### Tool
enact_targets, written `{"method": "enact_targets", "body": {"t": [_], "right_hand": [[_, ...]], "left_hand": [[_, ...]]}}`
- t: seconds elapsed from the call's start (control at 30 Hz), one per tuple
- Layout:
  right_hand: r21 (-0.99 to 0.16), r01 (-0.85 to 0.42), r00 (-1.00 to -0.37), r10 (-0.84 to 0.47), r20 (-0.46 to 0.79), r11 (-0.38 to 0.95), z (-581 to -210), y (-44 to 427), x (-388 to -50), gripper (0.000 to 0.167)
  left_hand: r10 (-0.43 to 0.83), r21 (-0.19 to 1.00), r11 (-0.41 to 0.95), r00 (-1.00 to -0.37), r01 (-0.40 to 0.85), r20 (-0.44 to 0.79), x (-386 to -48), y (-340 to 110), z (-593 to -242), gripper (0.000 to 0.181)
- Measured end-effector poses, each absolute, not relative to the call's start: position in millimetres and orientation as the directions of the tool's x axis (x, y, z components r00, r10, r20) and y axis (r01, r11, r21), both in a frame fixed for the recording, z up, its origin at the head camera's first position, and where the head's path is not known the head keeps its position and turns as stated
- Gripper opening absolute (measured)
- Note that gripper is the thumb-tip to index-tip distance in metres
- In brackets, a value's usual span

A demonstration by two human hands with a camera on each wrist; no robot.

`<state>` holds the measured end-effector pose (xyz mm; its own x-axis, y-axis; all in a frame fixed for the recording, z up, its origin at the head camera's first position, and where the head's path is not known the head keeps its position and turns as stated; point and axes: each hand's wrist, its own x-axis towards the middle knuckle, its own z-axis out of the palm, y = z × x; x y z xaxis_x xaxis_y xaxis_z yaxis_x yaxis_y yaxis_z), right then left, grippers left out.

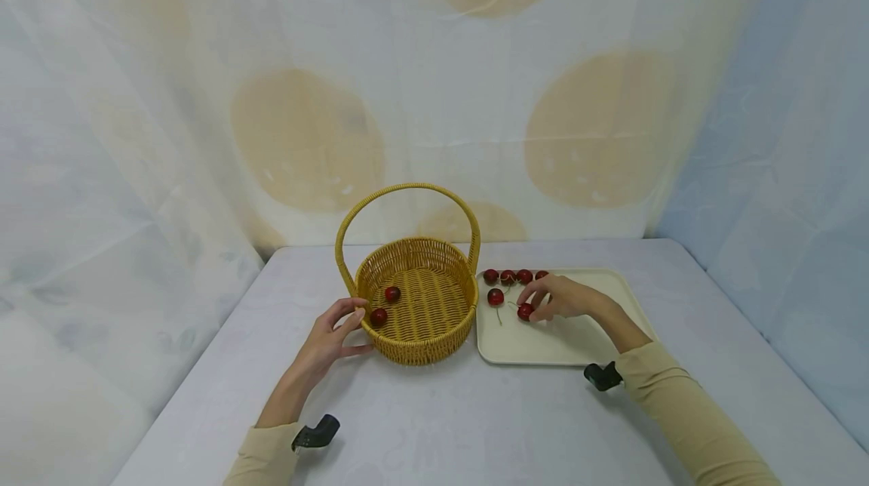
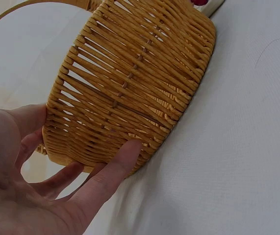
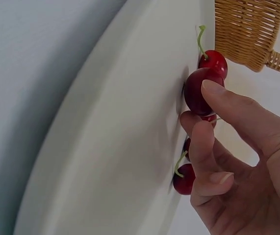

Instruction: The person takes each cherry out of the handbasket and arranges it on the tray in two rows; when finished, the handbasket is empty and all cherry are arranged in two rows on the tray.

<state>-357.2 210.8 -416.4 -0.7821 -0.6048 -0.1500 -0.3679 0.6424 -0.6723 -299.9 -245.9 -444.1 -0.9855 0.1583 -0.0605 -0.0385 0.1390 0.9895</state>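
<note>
A yellow-brown wicker basket (image 1: 417, 354) with a tall arched handle stands on the table, two dark red cherries (image 1: 392, 294) inside it. At its left side my left hand (image 1: 329, 335) holds the rim, with fingers spread along the outer wall; the left wrist view shows this hand (image 2: 46, 176) against the weave (image 2: 130, 83). My right hand (image 1: 563, 297) is over the cream tray (image 1: 577, 342), pinching a cherry (image 3: 198, 93) between thumb and fingers. Several more cherries (image 1: 495, 296) lie at the tray's left and back, some with green stems.
The tray stands just right of the basket, close to its wall. A pale cloth covers the table (image 1: 421, 426), and patterned curtains (image 1: 441, 116) hang behind and at both sides. A black wrist mount (image 1: 316, 432) sticks out beside the left sleeve, another (image 1: 603, 376) beside the right.
</note>
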Motion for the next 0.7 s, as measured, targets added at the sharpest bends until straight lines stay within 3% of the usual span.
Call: {"method": "enact_targets", "body": {"t": [0.3,0.7], "right_hand": [[-0.680,-0.388,-0.774,-0.620,-0.126,0.622,-416,210,-355,0.038],[-0.579,-0.289,-0.893,-0.433,-0.124,0.762,-418,195,-358,0.035]], "left_hand": [[0.158,0.990,0.135,-0.986,-0.036,-0.058,-299,-245,-444,0.052],[0.157,0.990,0.134,-0.986,-0.040,-0.061,-298,-245,-444,0.053]]}}
